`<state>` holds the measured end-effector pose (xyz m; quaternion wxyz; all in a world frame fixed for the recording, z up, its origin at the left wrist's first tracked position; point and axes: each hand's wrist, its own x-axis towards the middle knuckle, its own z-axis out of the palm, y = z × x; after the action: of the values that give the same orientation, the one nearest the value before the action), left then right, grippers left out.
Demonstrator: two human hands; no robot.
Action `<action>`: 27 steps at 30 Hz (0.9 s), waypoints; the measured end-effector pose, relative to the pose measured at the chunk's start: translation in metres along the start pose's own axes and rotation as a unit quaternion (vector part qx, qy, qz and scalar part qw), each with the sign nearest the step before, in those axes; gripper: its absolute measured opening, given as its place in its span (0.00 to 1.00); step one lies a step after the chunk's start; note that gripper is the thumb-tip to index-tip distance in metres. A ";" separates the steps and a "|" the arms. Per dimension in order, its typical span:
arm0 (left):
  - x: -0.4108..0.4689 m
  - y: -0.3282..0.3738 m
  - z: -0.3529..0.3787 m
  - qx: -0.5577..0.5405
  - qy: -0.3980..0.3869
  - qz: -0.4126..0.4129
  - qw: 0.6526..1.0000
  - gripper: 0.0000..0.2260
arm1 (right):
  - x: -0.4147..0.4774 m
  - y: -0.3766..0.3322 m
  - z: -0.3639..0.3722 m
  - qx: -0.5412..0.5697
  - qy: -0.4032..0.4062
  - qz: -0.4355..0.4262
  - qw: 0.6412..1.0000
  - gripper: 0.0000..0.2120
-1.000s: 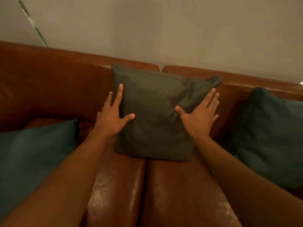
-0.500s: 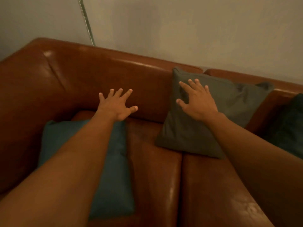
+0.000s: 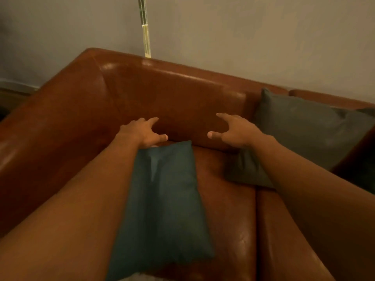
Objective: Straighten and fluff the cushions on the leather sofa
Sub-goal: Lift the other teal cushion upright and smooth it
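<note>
A teal cushion [image 3: 164, 199] lies flat on the left seat of the brown leather sofa [image 3: 172, 94]. My left hand [image 3: 142, 132] hovers at the cushion's far edge, fingers spread and curved, holding nothing. My right hand [image 3: 233, 129] is open too, in the air to the right of the cushion's far corner, thumb pointing left. A grey cushion [image 3: 308, 134] leans upright against the backrest to the right, partly hidden behind my right forearm.
The sofa's left armrest [image 3: 46, 126] rises at the left. A thin pole [image 3: 146, 27] stands against the grey wall behind the backrest. A dark teal cushion [image 3: 365, 173] shows at the far right edge.
My view and both hands have swung left, off the grey cushion. Both hands now reach over the far end of the flat teal cushion, fingers curling.
</note>
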<state>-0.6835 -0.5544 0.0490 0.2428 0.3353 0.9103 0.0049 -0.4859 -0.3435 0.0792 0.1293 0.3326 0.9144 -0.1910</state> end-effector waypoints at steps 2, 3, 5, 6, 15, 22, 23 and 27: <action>0.007 -0.023 0.018 -0.051 -0.024 -0.011 0.998 0.41 | 0.004 -0.012 0.023 0.041 -0.025 0.005 0.999 0.46; 0.012 -0.034 0.028 -0.079 -0.034 -0.016 0.996 0.41 | 0.006 -0.017 0.035 0.061 -0.040 0.007 0.997 0.46; 0.018 -0.053 0.051 -0.122 -0.036 -0.025 0.992 0.42 | 0.010 -0.024 0.060 0.080 -0.062 0.002 0.995 0.47; 0.019 -0.061 0.062 -0.141 -0.031 -0.032 0.989 0.42 | 0.013 -0.027 0.072 0.084 -0.071 -0.001 0.994 0.47; 0.012 -0.123 0.142 -0.251 0.014 -0.103 0.962 0.46 | 0.024 -0.033 0.140 0.265 -0.090 0.038 0.959 0.48; -0.014 -0.149 0.182 -0.409 -0.012 -0.183 0.894 0.59 | 0.021 -0.043 0.216 0.483 -0.087 0.068 0.869 0.53; -0.015 -0.150 0.185 -0.438 -0.015 -0.194 0.878 0.61 | 0.019 -0.047 0.222 0.493 -0.077 0.080 0.863 0.58; -0.015 -0.161 0.201 -0.523 -0.024 -0.216 0.824 0.73 | 0.024 -0.058 0.240 0.494 -0.040 0.111 0.861 0.68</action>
<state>-0.6818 -0.7188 -0.1497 0.3984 -0.0469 0.8144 0.4193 -0.5160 -0.4753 -0.1289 0.0042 0.4439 0.6512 -0.6155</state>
